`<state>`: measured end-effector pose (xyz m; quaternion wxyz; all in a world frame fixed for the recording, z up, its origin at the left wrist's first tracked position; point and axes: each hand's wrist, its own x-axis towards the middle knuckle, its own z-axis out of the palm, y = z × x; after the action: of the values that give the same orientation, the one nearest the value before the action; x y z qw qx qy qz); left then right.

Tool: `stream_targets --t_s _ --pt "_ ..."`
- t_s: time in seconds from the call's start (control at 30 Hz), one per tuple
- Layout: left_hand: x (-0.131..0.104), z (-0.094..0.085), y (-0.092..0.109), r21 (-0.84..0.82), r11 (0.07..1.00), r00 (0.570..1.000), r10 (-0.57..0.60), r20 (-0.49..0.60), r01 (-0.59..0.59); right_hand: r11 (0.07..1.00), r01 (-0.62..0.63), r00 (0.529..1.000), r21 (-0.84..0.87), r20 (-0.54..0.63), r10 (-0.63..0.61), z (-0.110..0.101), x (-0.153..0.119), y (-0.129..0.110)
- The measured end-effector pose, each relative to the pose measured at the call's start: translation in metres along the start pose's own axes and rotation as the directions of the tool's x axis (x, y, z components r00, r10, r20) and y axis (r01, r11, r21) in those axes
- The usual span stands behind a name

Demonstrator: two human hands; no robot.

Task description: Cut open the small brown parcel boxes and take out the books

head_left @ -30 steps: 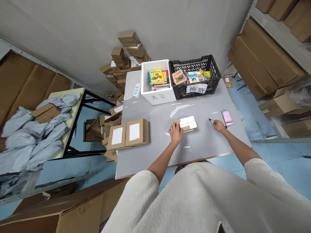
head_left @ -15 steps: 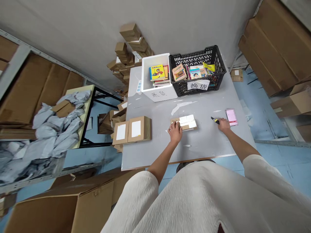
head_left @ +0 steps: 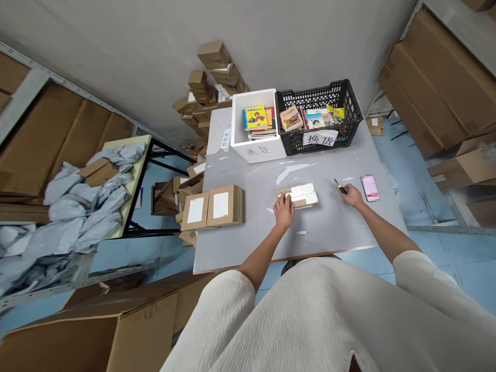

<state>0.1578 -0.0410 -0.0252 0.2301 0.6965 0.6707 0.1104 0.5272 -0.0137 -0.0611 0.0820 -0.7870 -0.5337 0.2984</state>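
On the grey table (head_left: 251,243) lies a small cardboard box (head_left: 304,193) with white labels on its top. My left hand (head_left: 284,211) grips its left end, fingers bent over the near edge. To the right of the box, my right hand (head_left: 352,196) is closed round a black and yellow utility knife (head_left: 340,186). The knife's blade sticks out toward the upper left and is apart from the box. Just right of that hand is a pink item (head_left: 371,188), partly blurred out.
Two cardboard boxes with white labels (head_left: 220,205) stand at the table's left. At the back are a white bin (head_left: 259,152) and a black crate (head_left: 349,129), both holding books. Grey mailing bags (head_left: 70,227) lie to the left. A large open carton (head_left: 147,325) stands at lower left.
My right hand has drawn a little left, away from the pink item, with the utility knife in it. The left hand stays on the box. The camera view has shifted slightly.
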Motion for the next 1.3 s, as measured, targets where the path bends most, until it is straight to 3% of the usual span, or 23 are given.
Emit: stream_targets --t_s 0.13,0.3,0.43,0.53,0.77,0.97,1.3 --pt "-0.012 -0.005 -0.007 -0.030 0.994 0.994 0.107 0.017 -0.107 0.969 0.103 0.995 0.226 -0.040 -0.097 -0.016 -0.007 -0.042" --pt "-0.027 -0.008 -0.016 -0.066 0.978 0.979 0.201 0.034 -0.199 0.940 0.242 0.962 0.242 0.066 -0.265 -0.025 -0.028 -0.100" --pt "-0.030 -0.005 -0.023 -0.115 0.959 0.965 0.263 0.020 -0.259 0.857 0.509 0.848 0.077 0.127 -0.515 -0.021 -0.045 -0.143" --pt "-0.033 -0.001 -0.028 -0.092 0.950 0.951 0.304 0.049 -0.299 0.775 0.629 0.768 -0.067 0.213 -0.605 -0.013 -0.054 -0.172" --pt "-0.038 0.010 -0.033 -0.064 0.937 0.930 0.350 0.111 -0.345 0.640 0.680 0.733 -0.358 0.357 -0.579 0.007 -0.067 -0.218" --pt "-0.036 0.009 -0.033 -0.012 0.925 0.917 0.379 0.122 -0.381 0.560 0.663 0.747 -0.496 0.398 -0.532 0.009 -0.072 -0.231" --pt "-0.036 -0.006 -0.029 0.147 0.905 0.904 0.360 0.233 -0.398 0.439 0.649 0.757 -0.622 0.465 -0.460 0.003 -0.084 -0.251"
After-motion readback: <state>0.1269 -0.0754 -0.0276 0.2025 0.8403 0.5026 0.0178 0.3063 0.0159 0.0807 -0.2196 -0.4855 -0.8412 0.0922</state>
